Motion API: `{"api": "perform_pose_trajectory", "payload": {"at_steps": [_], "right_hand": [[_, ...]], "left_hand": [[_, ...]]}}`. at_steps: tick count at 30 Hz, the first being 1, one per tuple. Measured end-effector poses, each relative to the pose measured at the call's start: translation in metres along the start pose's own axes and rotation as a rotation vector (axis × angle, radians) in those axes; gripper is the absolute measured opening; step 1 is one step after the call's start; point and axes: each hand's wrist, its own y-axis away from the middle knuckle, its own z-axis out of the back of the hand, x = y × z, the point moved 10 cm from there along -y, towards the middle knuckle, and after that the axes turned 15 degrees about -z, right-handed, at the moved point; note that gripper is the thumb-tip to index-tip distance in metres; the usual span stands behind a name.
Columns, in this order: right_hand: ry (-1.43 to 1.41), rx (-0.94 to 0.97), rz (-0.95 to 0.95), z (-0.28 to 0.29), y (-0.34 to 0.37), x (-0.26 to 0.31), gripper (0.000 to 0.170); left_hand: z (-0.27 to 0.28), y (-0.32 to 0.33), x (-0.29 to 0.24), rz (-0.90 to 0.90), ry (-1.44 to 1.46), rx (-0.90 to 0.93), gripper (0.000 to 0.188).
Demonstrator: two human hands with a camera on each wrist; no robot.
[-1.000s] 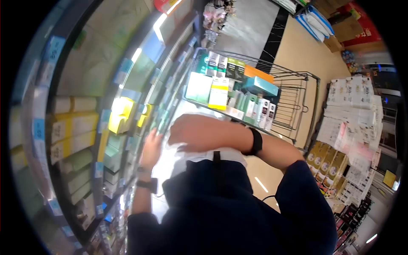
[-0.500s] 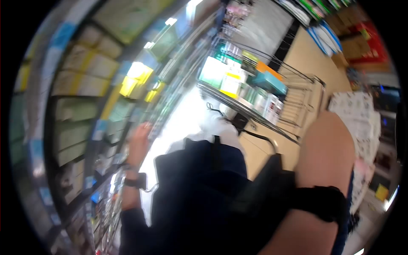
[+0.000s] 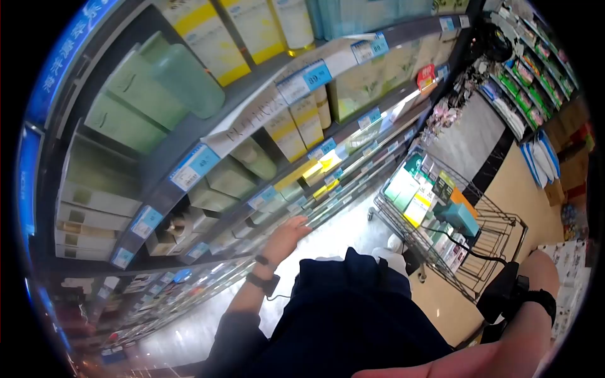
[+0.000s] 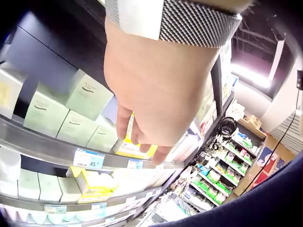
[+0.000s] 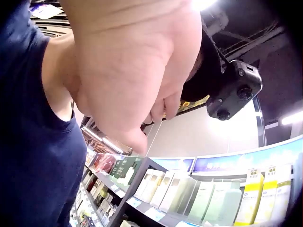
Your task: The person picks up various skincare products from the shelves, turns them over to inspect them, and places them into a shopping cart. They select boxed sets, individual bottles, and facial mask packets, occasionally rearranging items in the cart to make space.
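Observation:
My left hand (image 3: pixel 287 239) reaches along the front edges of the store shelves (image 3: pixel 265 195), its fingers loosely bent. In the left wrist view the hand (image 4: pixel 151 94) hangs with fingertips pointing down, overlapping a yellow-and-white box (image 4: pixel 130 147); nothing shows in its grasp. Pale green boxes (image 4: pixel 75 128) stand beside it. My right hand (image 5: pixel 128 75) is raised close to the head-worn black camera (image 5: pixel 236 90), with its fingers bent and the thumb hanging down. Only part of that hand shows at the lower edge of the head view, and its far fingertips are hidden.
A wire shopping cart (image 3: pixel 504 236) stands ahead to the right, holding several boxes, among them a teal box (image 3: pixel 460 218). On the upper shelf are green bottles (image 3: pixel 189 79) and yellow-white boxes (image 3: pixel 201 38), above blue price tags (image 3: pixel 195 167). Stacked white packages (image 3: pixel 570 271) stand at the right.
The head view has turned left toward the shelves, so the cart now sits further right. My right arm has swung from in front of the body up toward the head. The left hand stays by the shelves.

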Motion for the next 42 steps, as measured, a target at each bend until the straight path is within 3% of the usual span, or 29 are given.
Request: {"api": "perform_pose_trajectory", "payload": {"at_steps": [2, 5, 6, 7, 9, 10, 14, 17, 19, 21, 22, 24, 25, 27, 31, 39, 42], "right_hand": [[0.108, -0.175, 0.147, 0.015, 0.003, 0.005, 0.072], [-0.378, 0.136, 0.090, 0.023, 0.006, -0.025, 0.051], [-0.071, -0.126, 0.293, 0.036, 0.013, -0.019, 0.044], [0.237, -0.381, 0.493, 0.042, 0.029, -0.013, 0.039], [0.088, -0.287, 0.496, 0.051, 0.029, -0.017, 0.042], [-0.047, -0.079, -0.081, 0.038, 0.000, -0.049, 0.024], [-0.323, 0.220, -0.301, -0.097, 0.046, -0.132, 0.026], [-0.516, 0.340, -0.668, -0.202, 0.107, -0.207, 0.031], [-0.879, 0.232, -1.100, -0.257, 0.159, -0.254, 0.035], [-1.166, -0.019, -1.345, -0.316, 0.220, -0.295, 0.041], [-1.157, -0.025, -1.336, -0.331, 0.231, -0.302, 0.041], [-1.275, -0.180, -1.509, -0.358, 0.254, -0.319, 0.045], [-1.273, -0.185, -1.507, -0.365, 0.255, -0.321, 0.045], [-1.180, -0.176, -1.400, -0.371, 0.243, -0.324, 0.048], [-1.248, -0.238, -1.386, -0.389, 0.241, -0.328, 0.048], [-1.286, -0.205, -1.347, -0.400, 0.236, -0.328, 0.050], [-1.368, -0.223, -1.428, -0.409, 0.242, -0.326, 0.050]], "left_hand": [[0.005, -0.001, -0.008, -0.033, -0.022, -0.012, 0.034], [0.021, -0.007, -0.017, -0.034, -0.025, -0.025, 0.033], [0.019, -0.008, -0.011, 0.038, 0.034, -0.061, 0.031], [0.023, -0.011, -0.016, -0.046, -0.051, -0.095, 0.031], [0.043, -0.020, -0.025, -0.052, -0.059, -0.136, 0.030], [0.054, -0.023, -0.029, -0.032, -0.069, -0.196, 0.041], [0.095, -0.047, -0.047, -0.083, -0.060, -0.339, 0.040], [0.128, -0.070, -0.059, -0.043, 0.117, -0.501, 0.036], [0.136, -0.089, -0.062, -0.052, 0.151, -0.546, 0.036], [0.150, -0.109, -0.064, -0.032, 0.312, -0.680, 0.040], [0.156, -0.122, -0.070, -0.048, 0.319, -0.690, 0.045], [0.161, -0.150, -0.064, -0.038, 0.277, -0.797, 0.047], [0.165, -0.160, -0.060, -0.017, 0.241, -0.891, 0.050], [0.162, -0.190, -0.047, 0.038, 0.263, -0.893, 0.055], [0.166, -0.216, -0.036, 0.109, 0.149, -1.033, 0.060], [0.165, -0.225, -0.039, 0.264, 0.088, -1.186, 0.056], [0.158, -0.219, -0.028, 0.324, 0.163, -1.234, 0.052]]}}
